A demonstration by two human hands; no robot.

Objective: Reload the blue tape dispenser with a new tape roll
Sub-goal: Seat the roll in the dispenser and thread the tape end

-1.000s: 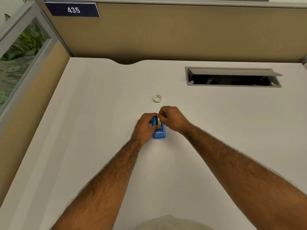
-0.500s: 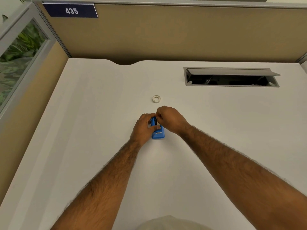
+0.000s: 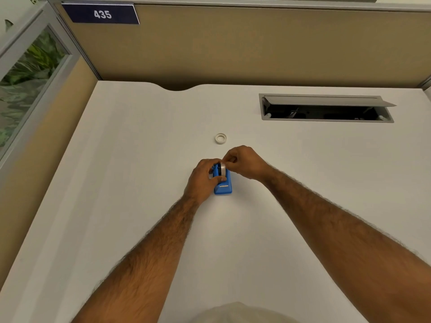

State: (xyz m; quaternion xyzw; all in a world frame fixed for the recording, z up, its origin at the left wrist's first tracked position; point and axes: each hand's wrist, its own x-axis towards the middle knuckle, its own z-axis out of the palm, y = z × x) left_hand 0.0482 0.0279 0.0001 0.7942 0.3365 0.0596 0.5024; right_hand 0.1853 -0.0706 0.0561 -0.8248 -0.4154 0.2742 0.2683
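Blue tape dispenser (image 3: 223,184) standing on the white desk (image 3: 130,159), near its middle, cutter end toward the person. Seated in the dispenser's cradle, a tape roll (image 3: 221,170), whitish band showing beside a dark hub. Left hand (image 3: 203,178) wrapped around the dispenser's left side, fingers curled closed on its body, thumb across the top near the roll. Right hand (image 3: 245,162) reaching in from the right, fingertips pinched together on the roll's upper edge, remaining fingers folded. Further back, well apart, a small white ring (image 3: 220,138) lying flat. At back right, a cable tray (image 3: 326,108) sunk into the desk, lid raised, dark inside, contents too dim to tell.
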